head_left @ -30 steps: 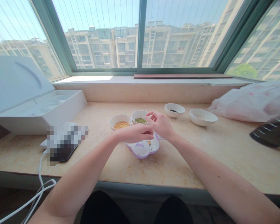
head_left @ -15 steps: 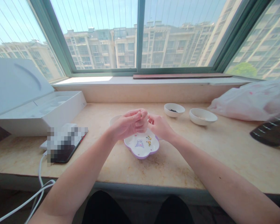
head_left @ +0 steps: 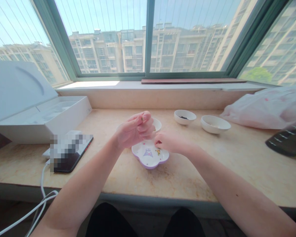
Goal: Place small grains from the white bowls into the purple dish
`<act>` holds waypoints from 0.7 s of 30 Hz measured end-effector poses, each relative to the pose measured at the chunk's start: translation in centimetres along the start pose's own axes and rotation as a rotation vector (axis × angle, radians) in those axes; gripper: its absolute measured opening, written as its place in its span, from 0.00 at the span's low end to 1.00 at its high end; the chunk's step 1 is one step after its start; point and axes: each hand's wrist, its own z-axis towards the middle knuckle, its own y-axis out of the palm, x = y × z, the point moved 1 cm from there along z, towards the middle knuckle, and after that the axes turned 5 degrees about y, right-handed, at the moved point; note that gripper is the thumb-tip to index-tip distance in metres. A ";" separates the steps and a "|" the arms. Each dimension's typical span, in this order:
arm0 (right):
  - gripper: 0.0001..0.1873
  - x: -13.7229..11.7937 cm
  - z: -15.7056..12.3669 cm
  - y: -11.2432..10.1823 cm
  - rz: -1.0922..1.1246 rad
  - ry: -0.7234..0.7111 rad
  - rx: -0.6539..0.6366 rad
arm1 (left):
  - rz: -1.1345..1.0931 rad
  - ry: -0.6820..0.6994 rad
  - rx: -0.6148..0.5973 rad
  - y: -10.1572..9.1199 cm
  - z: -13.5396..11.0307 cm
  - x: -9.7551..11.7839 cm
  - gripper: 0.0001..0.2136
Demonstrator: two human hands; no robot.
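Down comes the right hand [head_left: 172, 142], off the left and now low over the purple-rimmed plate [head_left: 150, 167], fingertips pinched together on something too small to tell. The left hand [head_left: 134, 130] is up just beside it, fingers curled in against the thumb. Yellowish grains [head_left: 158, 152] lie on the plate! Behind it, a white bowl [head_left: 157, 124]; farther right, a bowl of dark seeds [head_left: 185, 121] and a pale-flecked bowl [head_left: 215, 128].

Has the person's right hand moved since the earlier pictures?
Yes: the right hand has moved down in view, now reaching out over the plate, which has stayed in about the same place.
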 end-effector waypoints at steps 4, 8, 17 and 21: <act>0.14 -0.2 -0.1 -0.2 -0.038 -0.045 -0.085 | 0.085 0.105 0.079 -0.1 0.7 0.1 0.15; 0.17 -0.7 -0.2 -0.1 -0.039 -0.030 -0.058 | 0.360 0.173 0.163 -1.5 2.1 -1.3 0.13; 0.22 0.1 -0.1 0.9 0.096 -0.016 -0.004 | 1.717 0.119 0.075 -4.0 3.6 -3.9 0.10; 0.18 -0.3 -0.2 0.3 -0.032 -0.017 -0.044 | 1.744 0.093 0.087 -4.2 3.5 -4.1 0.12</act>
